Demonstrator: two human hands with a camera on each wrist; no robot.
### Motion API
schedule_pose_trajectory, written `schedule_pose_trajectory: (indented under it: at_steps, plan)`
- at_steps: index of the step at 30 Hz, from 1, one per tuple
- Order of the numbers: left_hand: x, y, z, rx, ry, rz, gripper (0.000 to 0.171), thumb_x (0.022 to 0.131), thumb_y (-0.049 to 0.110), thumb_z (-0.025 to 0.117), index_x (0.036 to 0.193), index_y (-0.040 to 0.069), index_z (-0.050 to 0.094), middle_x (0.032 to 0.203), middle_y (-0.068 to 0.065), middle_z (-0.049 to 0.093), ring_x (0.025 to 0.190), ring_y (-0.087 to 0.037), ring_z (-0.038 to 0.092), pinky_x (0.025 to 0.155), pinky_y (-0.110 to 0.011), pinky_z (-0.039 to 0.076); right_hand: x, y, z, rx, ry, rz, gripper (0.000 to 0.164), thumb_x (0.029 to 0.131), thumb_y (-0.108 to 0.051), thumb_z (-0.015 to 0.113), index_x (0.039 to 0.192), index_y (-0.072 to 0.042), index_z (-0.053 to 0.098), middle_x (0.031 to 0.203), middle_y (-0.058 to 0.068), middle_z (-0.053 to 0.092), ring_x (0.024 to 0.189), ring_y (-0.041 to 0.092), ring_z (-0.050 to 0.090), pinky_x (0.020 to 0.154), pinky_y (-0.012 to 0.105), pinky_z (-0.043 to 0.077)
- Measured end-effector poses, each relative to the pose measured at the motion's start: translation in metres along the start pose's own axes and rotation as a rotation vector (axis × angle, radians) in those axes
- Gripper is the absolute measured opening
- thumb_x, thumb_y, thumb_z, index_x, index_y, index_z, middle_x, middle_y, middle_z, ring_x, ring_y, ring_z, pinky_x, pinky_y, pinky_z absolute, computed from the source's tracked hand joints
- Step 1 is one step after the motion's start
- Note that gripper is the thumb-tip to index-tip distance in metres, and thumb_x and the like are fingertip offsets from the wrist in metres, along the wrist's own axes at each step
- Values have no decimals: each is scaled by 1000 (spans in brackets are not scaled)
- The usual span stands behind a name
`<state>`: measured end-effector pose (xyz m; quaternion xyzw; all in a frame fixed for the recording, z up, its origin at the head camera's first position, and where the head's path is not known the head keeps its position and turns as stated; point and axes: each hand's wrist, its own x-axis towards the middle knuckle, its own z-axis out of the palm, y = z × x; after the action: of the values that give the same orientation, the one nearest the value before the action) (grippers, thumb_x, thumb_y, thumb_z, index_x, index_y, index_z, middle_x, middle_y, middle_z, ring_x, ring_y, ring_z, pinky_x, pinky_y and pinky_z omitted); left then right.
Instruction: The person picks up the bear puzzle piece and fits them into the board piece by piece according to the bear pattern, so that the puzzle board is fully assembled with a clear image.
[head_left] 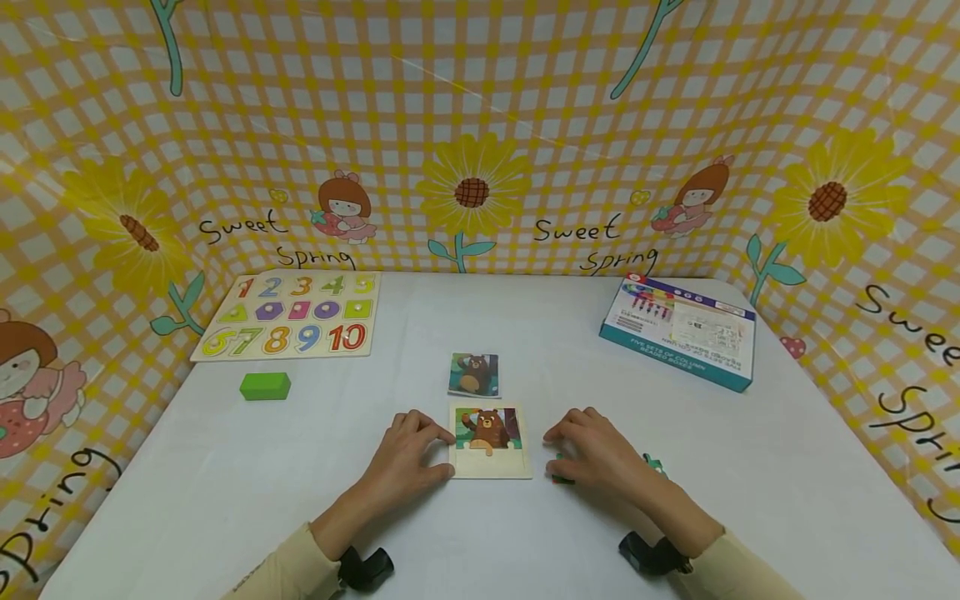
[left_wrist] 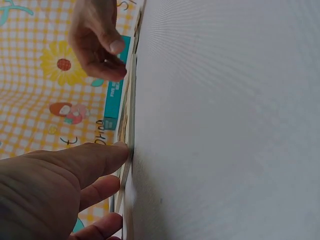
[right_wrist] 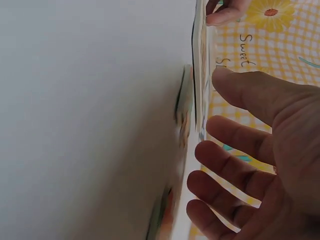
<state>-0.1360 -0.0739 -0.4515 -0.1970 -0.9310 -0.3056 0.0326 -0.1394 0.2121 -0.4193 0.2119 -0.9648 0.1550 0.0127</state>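
A small wooden puzzle board [head_left: 491, 465] with a bear picture lies on the table; its upper part is filled, its lower strip is bare wood. With thumb and fingertips, my left hand [head_left: 408, 454] touches the board's left edge, as the left wrist view also shows along the tray's side [left_wrist: 132, 110]. To the right of the board, my right hand [head_left: 596, 450] hovers with loosely bent fingers and nothing held. Under and beside it lie puzzle pieces: one [head_left: 561, 471] is partly hidden by the thumb, and a green one [head_left: 654, 463] sits past the wrist.
A bear picture card [head_left: 474, 375] lies just behind the board. Farther left are a green block [head_left: 265, 387] and a number board [head_left: 288, 312]. A teal-edged box [head_left: 678, 329] stands at the back right, before a checkered cloth backdrop [head_left: 480, 108].
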Motion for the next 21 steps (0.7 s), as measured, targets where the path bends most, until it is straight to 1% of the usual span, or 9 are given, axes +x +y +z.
schedule_pose_trajectory:
  at_steps: [5, 8, 13, 21]
  plan:
    - [0, 0, 0, -3, 2, 0, 29, 73, 23, 78, 99, 18, 68, 103, -4, 52, 101, -23, 43, 83, -39, 36, -18, 6, -2, -30, 30, -30, 32, 68, -30, 81, 93, -14, 70, 93, -3, 62, 86, 12, 45, 77, 33, 40]
    - [0, 0, 1, -4, 0, 1, 29, 73, 23, 78, 99, 18, 68, 103, -4, 52, 101, -23, 43, 83, -39, 36, -24, 9, -3, -39, 30, -27, 35, 66, -30, 82, 95, -14, 70, 93, -4, 60, 85, 11, 42, 74, 30, 37]
    - [0, 0, 1, 0, 0, 0, 28, 73, 23, 78, 99, 18, 68, 103, -4, 52, 101, -23, 43, 83, -39, 36, -30, 11, -3, -40, 30, -16, 35, 66, -28, 83, 95, -15, 70, 92, -5, 59, 84, 9, 38, 72, 27, 33]
    - [0, 0, 1, 2, -3, -6, 28, 73, 23, 78, 99, 19, 68, 103, -4, 52, 101, -22, 43, 83, -39, 36, -36, 15, -1, -30, 53, -50, 29, 68, -26, 82, 94, -18, 69, 92, -8, 56, 82, 8, 35, 71, 25, 29]
